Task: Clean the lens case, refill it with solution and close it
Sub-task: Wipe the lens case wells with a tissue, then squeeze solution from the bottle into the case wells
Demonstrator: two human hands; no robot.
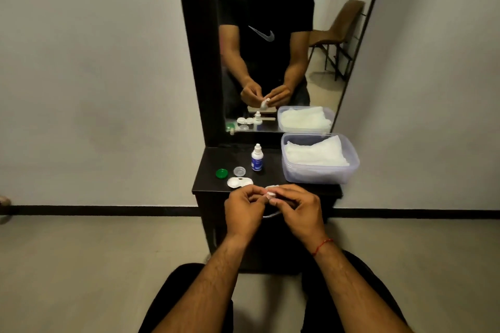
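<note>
Progress early, by the look of it: cleaning stage only. Lens case point(239, 182) open on the dark bench point(213, 161), just above and left of the hands near frame centre, touched by neither. Caps off and set apart: green cap point(221, 173) left of the case, clear cap point(239, 171) just above it. Solution bottle point(257, 161) upright with its own cap on, a little above and right of the clear cap, not yet picked up.

Left hand point(244, 208) and right hand point(295, 208) together at lower centre, fingers curled, both pinching a small white wad point(271, 192) of tissue or cloth between the fingertips. Same grip visible in the mirror point(319, 81) at upper centre. Probably folding or twisting it into a point for wiping the wells.

State of the wells, wiped or not, wet or dry: too small to tell. Plastic tub point(316, 174) of white cloth at the right of the bench, likely source of the wad.

Left to do, judging from this: wipe both wells and perhaps the caps, squeeze solution into each well, screw both caps back on. Nothing of refilling or closing begun.
</note>
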